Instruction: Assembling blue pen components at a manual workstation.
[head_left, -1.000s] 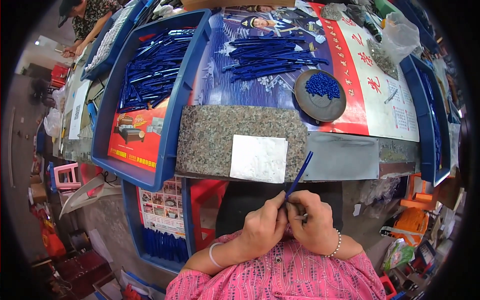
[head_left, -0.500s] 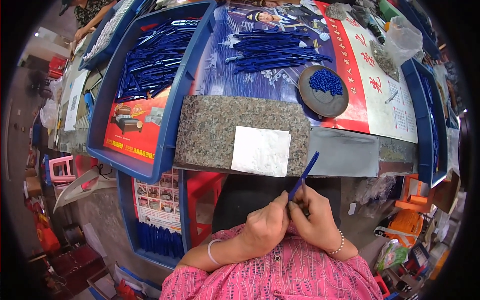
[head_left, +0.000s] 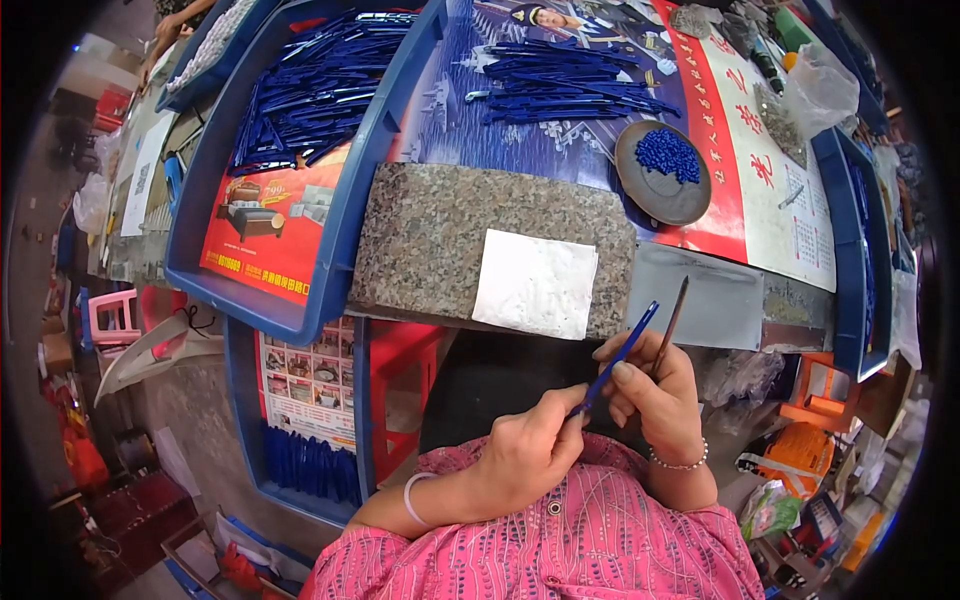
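My left hand [head_left: 545, 440] is closed, with thumb and fingers pinching the lower end of a slim, glossy dark-blue strip [head_left: 624, 352]. The strip slants up and to the right over my lap, just off the table's front edge. My right hand [head_left: 655, 395] grips a thin brown stick with a dark pointed tip [head_left: 675, 315], held tip up. Its thumb lies close beside the blue strip; whether they touch I cannot tell. Beyond both hands, a folded white cloth or paper [head_left: 535, 285] rests on a speckled stone slab [head_left: 430, 240].
A round dish [head_left: 665, 205] holds small blue pieces. Behind the slab lies a pile of blue strips [head_left: 570, 85] on a poster. Blue trays stand left [head_left: 335, 260] and right [head_left: 855, 270]; another tray [head_left: 245, 400] sits lower left. A person's arm [head_left: 175, 22] shows far left.
My right hand has moved up and right, raising the pointed stick away from the blue strip. The strip has shifted slightly right with my left hand. The whole view has tilted a little.
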